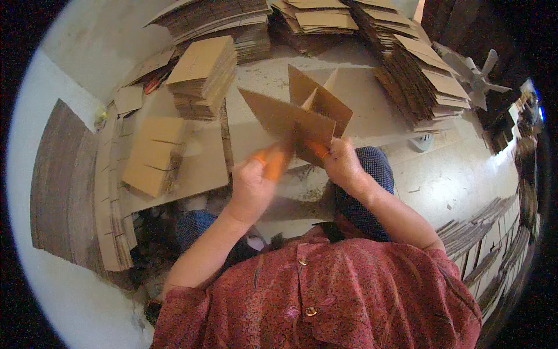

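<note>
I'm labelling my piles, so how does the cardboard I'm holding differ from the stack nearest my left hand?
The held cardboard has panels splayed apart; the stack has sheets lying closely together. The held cardboard's panels stand steeply; the stack lies flat. Both are brown cardboard.
</note>
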